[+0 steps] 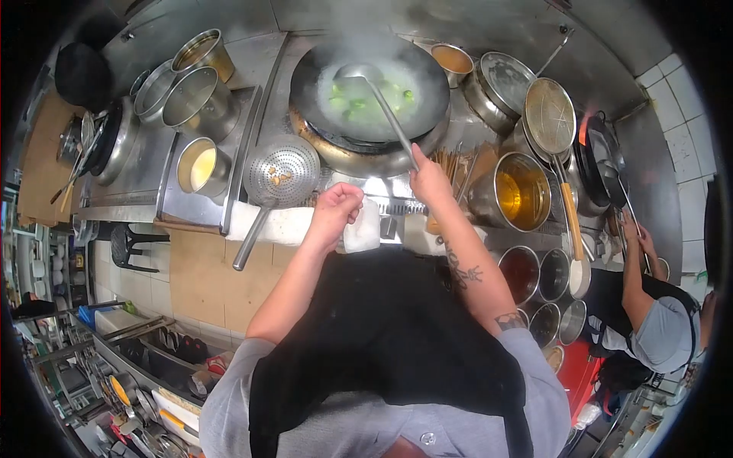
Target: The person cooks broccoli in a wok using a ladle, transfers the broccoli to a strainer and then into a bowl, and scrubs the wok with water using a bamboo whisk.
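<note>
My right hand (430, 179) is closed round the handle end of a long metal ladle (391, 118). The ladle's bowl rests at the far part of a steaming wok (305, 84), over pale liquid with green pieces (370, 99). My left hand (336, 214) is curled, its fingers closed, in front of the wok and beside a folded white cloth (363, 229); whatever it may hold is too small to make out. Left of the wok lies a perforated strainer (281, 172) with a few brown bits on it, its handle pointing toward me.
Metal pots (197, 103) and a pot of yellow content (202, 166) stand at left. To the right are a pot of amber liquid (510, 191), a wooden-handled mesh strainer (550, 116) and sauce containers (519, 275). A co-worker (657, 320) works at far right.
</note>
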Available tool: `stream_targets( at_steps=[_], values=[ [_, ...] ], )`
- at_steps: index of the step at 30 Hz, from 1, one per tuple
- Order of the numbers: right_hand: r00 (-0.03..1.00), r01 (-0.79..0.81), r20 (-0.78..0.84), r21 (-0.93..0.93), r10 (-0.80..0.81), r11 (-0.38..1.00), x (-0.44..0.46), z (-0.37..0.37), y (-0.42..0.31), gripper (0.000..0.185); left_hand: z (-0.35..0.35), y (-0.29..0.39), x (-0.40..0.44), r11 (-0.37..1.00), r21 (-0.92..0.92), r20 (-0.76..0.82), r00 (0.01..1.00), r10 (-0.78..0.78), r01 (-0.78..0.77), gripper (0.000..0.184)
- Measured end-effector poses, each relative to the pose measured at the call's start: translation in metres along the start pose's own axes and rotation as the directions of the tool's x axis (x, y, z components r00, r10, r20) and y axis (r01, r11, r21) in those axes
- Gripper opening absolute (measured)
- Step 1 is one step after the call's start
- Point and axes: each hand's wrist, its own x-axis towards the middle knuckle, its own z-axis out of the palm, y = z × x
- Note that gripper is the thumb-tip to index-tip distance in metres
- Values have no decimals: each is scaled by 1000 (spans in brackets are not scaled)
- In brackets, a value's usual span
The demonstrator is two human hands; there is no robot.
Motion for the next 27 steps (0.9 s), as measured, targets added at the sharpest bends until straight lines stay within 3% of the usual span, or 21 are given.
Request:
stream_targets(
  at_steps=[16, 27],
  values=[
    [989, -147, 24, 11, 147, 989, -12, 1, -12, 63, 6, 2, -1, 1000, -8, 11, 1000, 12, -12, 6],
    [994, -106, -24, 8, 106, 994, -14, 2, -14, 66, 0, 0, -5, 999, -38, -21, 1000, 18, -19, 5]
  ],
)
